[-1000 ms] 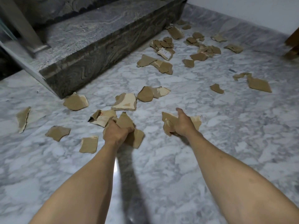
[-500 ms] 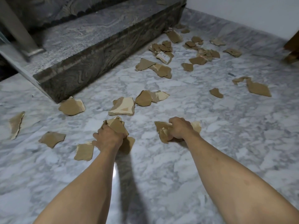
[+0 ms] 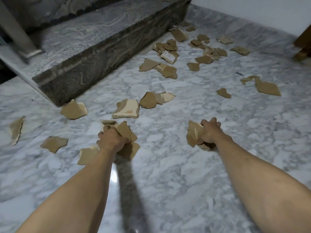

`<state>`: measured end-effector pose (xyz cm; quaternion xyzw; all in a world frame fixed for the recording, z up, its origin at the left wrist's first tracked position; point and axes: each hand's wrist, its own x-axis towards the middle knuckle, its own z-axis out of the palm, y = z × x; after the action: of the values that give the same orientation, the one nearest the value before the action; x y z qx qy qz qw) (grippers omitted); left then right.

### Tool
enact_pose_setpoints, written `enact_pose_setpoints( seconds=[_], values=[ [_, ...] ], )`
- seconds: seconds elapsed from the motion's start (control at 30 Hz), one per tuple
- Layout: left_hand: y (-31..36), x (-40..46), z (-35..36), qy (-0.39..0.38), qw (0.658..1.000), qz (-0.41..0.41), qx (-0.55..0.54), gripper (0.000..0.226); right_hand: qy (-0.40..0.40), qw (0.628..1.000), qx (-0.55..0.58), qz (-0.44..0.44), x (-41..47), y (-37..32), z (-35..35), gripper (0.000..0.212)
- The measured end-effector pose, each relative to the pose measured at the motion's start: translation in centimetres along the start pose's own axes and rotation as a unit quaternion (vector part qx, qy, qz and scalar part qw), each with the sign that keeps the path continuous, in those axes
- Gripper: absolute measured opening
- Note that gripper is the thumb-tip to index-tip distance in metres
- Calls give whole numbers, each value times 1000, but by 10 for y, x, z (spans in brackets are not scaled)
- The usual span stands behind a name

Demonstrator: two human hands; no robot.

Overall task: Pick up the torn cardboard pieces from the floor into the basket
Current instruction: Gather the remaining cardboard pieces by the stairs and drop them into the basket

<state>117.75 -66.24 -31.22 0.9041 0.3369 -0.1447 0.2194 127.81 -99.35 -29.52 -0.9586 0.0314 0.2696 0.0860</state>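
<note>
Brown torn cardboard pieces lie scattered over the white marble floor (image 3: 168, 165). My left hand (image 3: 111, 139) is closed around a bunch of cardboard pieces (image 3: 126, 132), with another piece (image 3: 129, 151) under it. My right hand (image 3: 209, 132) grips a second bunch of cardboard pieces (image 3: 193, 133). Loose pieces lie just ahead: a ribbed piece (image 3: 127, 110), a rounded piece (image 3: 149, 100), and pieces to the left (image 3: 74, 110) (image 3: 53, 143) (image 3: 86, 154). A dense cluster (image 3: 202, 51) lies farther off. No basket is in view.
A dark stone step (image 3: 94, 64) rises at the upper left, with a metal post (image 3: 18, 34) on it. A white wall (image 3: 252, 10) closes the far side. A wooden furniture corner (image 3: 303, 46) shows at the right edge.
Both hands have closed tighter on their cardboard bunches and lifted them slightly; the left hand gathered the piece ahead of it. The view shifted a little forward.
</note>
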Motion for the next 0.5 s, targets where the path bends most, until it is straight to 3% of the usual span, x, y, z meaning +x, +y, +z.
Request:
enact_pose_setpoints(
  seconds=[0.1, 0.3, 0.5],
  values=[
    [2, -2, -2, 15, 999, 34, -3, 69, -15, 998, 53, -1, -2, 3, 1, 78],
    [4, -10, 0, 34, 999, 0, 28, 85, -40, 990, 131, -24, -14, -23, 18, 76],
    [4, -8, -3, -7, 1000, -20, 6, 88, -63, 988, 124, -63, -23, -64, 30, 49]
  ],
)
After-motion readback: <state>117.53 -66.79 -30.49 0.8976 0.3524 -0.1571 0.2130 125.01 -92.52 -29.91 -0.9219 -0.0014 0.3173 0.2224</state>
